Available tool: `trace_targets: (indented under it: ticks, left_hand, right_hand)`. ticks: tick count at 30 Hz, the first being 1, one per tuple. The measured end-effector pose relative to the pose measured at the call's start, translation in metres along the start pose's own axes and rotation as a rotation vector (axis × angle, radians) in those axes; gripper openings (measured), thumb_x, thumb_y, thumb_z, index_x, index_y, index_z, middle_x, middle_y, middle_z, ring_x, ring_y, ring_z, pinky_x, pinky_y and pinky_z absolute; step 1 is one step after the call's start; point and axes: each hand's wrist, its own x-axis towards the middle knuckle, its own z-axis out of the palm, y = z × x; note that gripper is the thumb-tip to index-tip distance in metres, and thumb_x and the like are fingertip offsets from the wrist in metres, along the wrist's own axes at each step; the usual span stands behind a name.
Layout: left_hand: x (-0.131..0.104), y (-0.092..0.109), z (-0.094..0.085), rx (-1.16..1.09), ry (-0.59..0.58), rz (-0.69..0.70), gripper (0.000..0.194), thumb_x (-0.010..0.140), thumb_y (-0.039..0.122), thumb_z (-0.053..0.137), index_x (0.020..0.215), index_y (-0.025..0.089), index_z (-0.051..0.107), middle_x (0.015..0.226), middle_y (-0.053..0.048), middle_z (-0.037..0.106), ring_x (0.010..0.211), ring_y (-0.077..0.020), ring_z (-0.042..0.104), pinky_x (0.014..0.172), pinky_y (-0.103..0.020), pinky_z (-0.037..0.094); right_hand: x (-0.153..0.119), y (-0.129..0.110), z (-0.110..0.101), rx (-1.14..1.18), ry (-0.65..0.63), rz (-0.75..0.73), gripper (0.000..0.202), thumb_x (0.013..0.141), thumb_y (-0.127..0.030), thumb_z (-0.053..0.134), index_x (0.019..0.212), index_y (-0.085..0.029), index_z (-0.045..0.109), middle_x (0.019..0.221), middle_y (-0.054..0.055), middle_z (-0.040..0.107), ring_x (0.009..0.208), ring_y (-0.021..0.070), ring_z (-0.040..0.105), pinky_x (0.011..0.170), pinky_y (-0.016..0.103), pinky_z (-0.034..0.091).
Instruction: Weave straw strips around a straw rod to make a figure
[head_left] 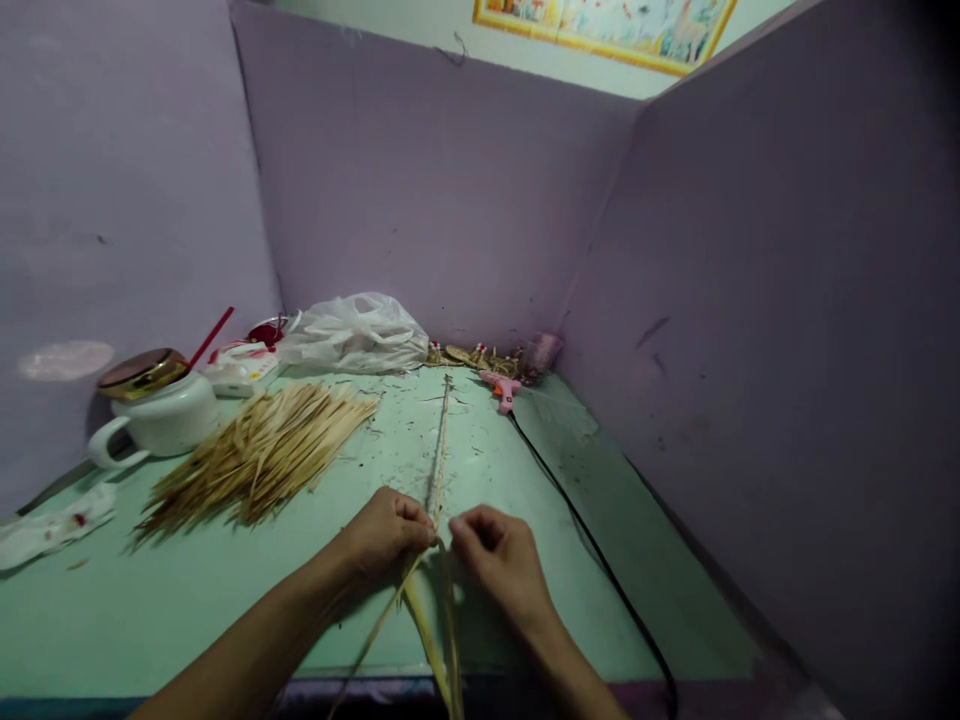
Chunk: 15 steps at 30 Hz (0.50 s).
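Observation:
A thin straw braid (441, 450) runs away from me down the middle of the green table. At its near end my left hand (391, 530) pinches the braid between thumb and fingers. Loose flat straw strands (427, 630) hang from that point over the table's front edge. Just right of the braid's end is my right hand (499, 555), its thumb and fingertip drawn together beside the strands; whether a strand lies between them is too small to tell.
Left on the green table (225, 620) lie a straw pile (262, 450), a white mug (169, 415) and a tissue (56, 525). Behind are a white plastic bag (356, 335) and a pink glue gun (502, 390), its black cord (592, 535) running down the right. Purple panels (442, 190) enclose the table.

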Motion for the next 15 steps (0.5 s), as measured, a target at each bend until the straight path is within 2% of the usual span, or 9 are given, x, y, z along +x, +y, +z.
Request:
trace_targets:
  ticks: [1,3,5,6,9,12,15]
  left_hand:
    - [0.0,0.0,-0.001,-0.008,-0.011,-0.009,0.013,0.045,0.023,0.057,0.048,0.011,0.052,0.034,0.005,0.04,0.034,-0.0045,0.03,0.039,-0.02,0.02]
    - [-0.001,-0.001,-0.003,-0.034,-0.027,-0.001,0.015,0.046,0.025,0.057,0.049,0.011,0.053,0.036,0.004,0.042,0.035,-0.0047,0.031,0.04,-0.021,0.02]
    - [0.0,-0.003,-0.003,-0.02,-0.044,0.012,0.014,0.048,0.025,0.055,0.049,0.011,0.053,0.037,0.003,0.043,0.036,-0.0048,0.031,0.041,-0.021,0.021]
    - [0.0,-0.004,-0.004,0.003,-0.045,0.016,0.013,0.048,0.024,0.054,0.05,0.011,0.054,0.038,0.003,0.043,0.037,-0.005,0.031,0.041,-0.021,0.021]
    - [0.001,-0.004,-0.008,0.127,-0.034,0.032,0.008,0.048,0.019,0.051,0.049,0.011,0.053,0.037,0.005,0.04,0.037,-0.0051,0.03,0.041,-0.021,0.021]
    - [-0.002,0.002,-0.012,0.276,-0.008,0.03,0.01,0.051,0.022,0.051,0.048,0.012,0.052,0.037,0.004,0.042,0.037,-0.0066,0.033,0.041,-0.021,0.025]
    - [-0.015,0.009,-0.006,0.56,0.126,0.058,0.018,0.059,0.027,0.049,0.049,0.013,0.055,0.044,-0.001,0.051,0.044,-0.0103,0.043,0.046,-0.022,0.03]
  right_hand:
    - [0.004,-0.002,-0.001,0.136,-0.005,0.081,0.022,0.066,-0.035,0.055,0.063,-0.014,0.057,0.056,0.002,0.055,0.053,0.0113,0.048,0.051,0.023,0.035]
    - [0.009,-0.004,0.0,0.387,-0.126,0.253,0.022,0.063,-0.034,0.057,0.067,-0.013,0.055,0.054,0.001,0.053,0.049,0.0101,0.047,0.049,0.023,0.036]
    - [0.011,-0.005,0.003,0.504,-0.284,0.366,0.02,0.061,-0.031,0.057,0.063,-0.012,0.052,0.045,-0.002,0.046,0.039,0.0064,0.04,0.041,0.02,0.031]
    - [0.011,-0.004,0.005,0.51,-0.317,0.387,0.018,0.061,-0.029,0.056,0.059,-0.013,0.051,0.04,-0.005,0.041,0.034,0.0044,0.034,0.037,0.019,0.025]
    - [0.012,0.0,0.009,0.426,-0.274,0.386,0.016,0.058,-0.024,0.055,0.049,-0.014,0.044,0.033,-0.009,0.029,0.03,0.0013,0.02,0.034,0.019,0.012]
    - [0.015,0.004,0.011,0.319,-0.198,0.362,0.01,0.055,-0.02,0.054,0.051,-0.014,0.046,0.034,-0.008,0.034,0.031,0.0019,0.024,0.034,0.018,0.014]
    - [0.017,0.008,0.013,0.262,-0.159,0.343,0.008,0.055,-0.02,0.053,0.053,-0.014,0.049,0.037,-0.007,0.039,0.033,0.0029,0.028,0.036,0.018,0.018]
